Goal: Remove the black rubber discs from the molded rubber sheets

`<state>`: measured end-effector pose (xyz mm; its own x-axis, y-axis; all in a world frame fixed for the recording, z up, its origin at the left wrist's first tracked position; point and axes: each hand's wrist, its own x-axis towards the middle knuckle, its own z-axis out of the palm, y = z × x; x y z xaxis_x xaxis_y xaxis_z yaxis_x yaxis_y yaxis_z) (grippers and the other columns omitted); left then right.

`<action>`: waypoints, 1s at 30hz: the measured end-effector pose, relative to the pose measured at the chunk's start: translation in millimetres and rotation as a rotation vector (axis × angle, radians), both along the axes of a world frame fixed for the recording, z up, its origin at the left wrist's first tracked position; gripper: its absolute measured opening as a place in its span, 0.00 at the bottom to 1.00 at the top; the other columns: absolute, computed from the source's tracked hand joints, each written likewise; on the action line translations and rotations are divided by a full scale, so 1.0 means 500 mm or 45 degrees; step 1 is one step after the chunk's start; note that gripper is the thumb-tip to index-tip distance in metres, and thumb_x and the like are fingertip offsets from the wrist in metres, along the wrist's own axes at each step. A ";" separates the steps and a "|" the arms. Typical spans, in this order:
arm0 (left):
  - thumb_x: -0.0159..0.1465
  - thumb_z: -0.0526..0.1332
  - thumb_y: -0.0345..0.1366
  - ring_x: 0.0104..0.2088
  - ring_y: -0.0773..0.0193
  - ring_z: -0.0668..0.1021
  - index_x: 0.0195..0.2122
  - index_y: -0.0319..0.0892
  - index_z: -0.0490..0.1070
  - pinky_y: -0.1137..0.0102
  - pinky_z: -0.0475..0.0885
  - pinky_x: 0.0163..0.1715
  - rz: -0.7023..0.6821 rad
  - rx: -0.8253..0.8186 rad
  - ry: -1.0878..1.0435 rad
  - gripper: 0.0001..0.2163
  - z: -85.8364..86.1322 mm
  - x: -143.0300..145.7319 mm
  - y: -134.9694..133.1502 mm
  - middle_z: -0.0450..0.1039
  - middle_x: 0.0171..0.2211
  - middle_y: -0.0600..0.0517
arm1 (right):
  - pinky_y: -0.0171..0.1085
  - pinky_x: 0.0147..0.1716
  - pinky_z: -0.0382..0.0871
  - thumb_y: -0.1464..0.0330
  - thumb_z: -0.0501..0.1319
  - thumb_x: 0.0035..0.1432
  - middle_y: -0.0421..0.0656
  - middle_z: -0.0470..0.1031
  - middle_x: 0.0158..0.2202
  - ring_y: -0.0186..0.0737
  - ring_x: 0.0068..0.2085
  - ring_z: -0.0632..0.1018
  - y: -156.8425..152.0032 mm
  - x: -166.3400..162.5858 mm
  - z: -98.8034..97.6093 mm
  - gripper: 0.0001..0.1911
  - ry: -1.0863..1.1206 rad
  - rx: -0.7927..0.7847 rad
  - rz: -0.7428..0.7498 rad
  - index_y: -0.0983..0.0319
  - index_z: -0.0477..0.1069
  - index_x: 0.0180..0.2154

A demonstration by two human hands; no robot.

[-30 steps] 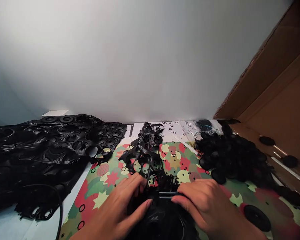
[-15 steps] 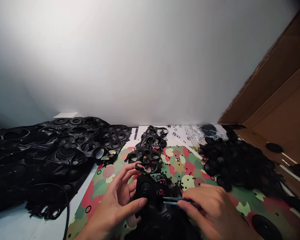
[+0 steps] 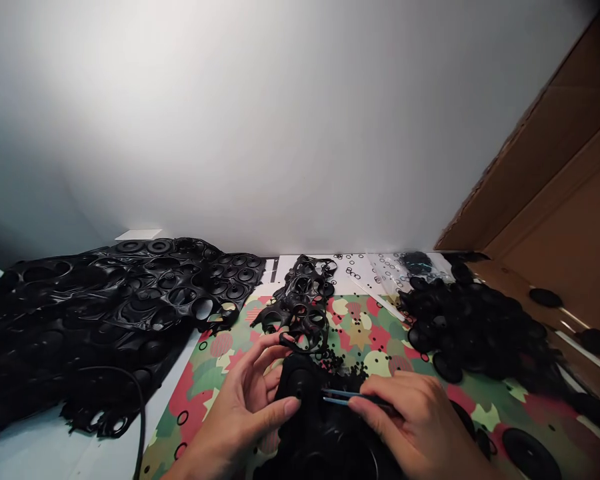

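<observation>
- The left hand (image 3: 245,407) gripped the black rubber sheet (image 3: 325,433) at its edge, thumb in front, fingers behind.
- The right hand (image 3: 405,413) pinched tweezers (image 3: 343,393), prongs slightly apart, pointing towards the left thumb over that sheet.
- Small black bits (image 3: 337,363) lay just beyond the tweezer tips.
- Black discs (image 3: 480,327) were heaped beyond the right fingers, to their right.
</observation>
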<state>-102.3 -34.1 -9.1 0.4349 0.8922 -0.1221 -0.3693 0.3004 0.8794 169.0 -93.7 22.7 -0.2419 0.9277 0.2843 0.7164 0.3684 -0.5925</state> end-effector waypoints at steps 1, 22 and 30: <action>0.59 0.80 0.31 0.52 0.51 0.86 0.61 0.53 0.73 0.65 0.84 0.46 -0.010 0.006 0.005 0.31 0.002 0.001 -0.001 0.74 0.64 0.44 | 0.38 0.28 0.60 0.59 0.59 0.79 0.36 0.74 0.22 0.36 0.24 0.77 0.000 -0.001 -0.002 0.22 0.006 -0.003 -0.001 0.58 0.75 0.30; 0.69 0.73 0.45 0.46 0.59 0.82 0.51 0.51 0.68 0.68 0.77 0.50 0.107 0.196 0.393 0.16 0.032 0.010 -0.014 0.81 0.44 0.51 | 0.35 0.26 0.70 0.63 0.67 0.74 0.38 0.79 0.25 0.36 0.23 0.77 0.001 -0.001 -0.007 0.11 0.489 0.466 -0.232 0.58 0.81 0.36; 0.68 0.71 0.49 0.53 0.47 0.81 0.50 0.57 0.83 0.59 0.79 0.56 -0.135 0.548 0.694 0.12 0.041 -0.011 -0.046 0.82 0.50 0.48 | 0.40 0.29 0.73 0.76 0.67 0.69 0.40 0.82 0.29 0.42 0.26 0.81 -0.011 0.027 -0.001 0.08 0.257 0.843 -0.397 0.56 0.79 0.42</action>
<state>-107.8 -56.9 11.5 0.4997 0.8662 0.0066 0.1702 -0.1057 0.9797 182.3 -99.4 22.1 0.1199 0.5646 0.8166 0.7467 0.4908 -0.4489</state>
